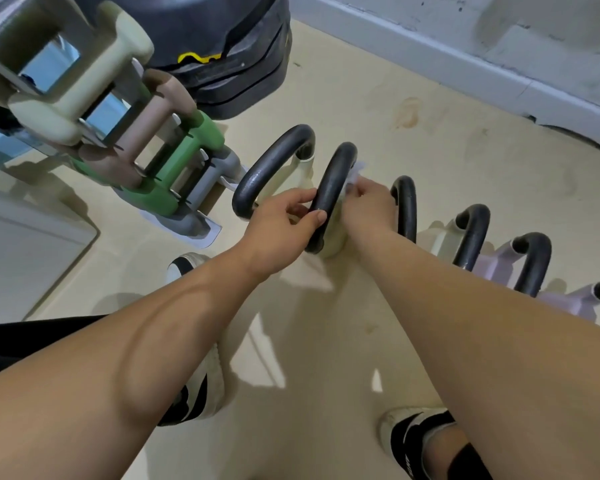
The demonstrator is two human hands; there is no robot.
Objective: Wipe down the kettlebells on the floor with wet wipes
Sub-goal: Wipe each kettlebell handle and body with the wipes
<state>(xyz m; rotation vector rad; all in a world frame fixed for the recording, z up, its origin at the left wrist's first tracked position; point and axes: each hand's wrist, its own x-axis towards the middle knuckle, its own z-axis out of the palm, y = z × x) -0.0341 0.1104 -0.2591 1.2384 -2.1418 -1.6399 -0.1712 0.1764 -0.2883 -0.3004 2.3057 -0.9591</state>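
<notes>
Several kettlebells with black loop handles stand in a row on the beige floor. My left hand [284, 220] grips the black handle of the second kettlebell [333, 188], thumb wrapped over its near side. My right hand [369, 204] is closed on a white wet wipe [355, 173], pressed against the far side of that same handle. The cream body of this kettlebell [336, 242] shows below my hands. Another cream kettlebell [274, 164] stands to the left; to the right stand a third black handle [407, 209] and lilac kettlebells [499, 261].
A rack of dumbbells [118, 126] in cream, pink, green and grey stands at the left. Stacked black weight plates [229, 57] sit behind it. A grey wall with a baseboard [465, 64] runs along the back right. My shoes [201, 386] are on the floor below.
</notes>
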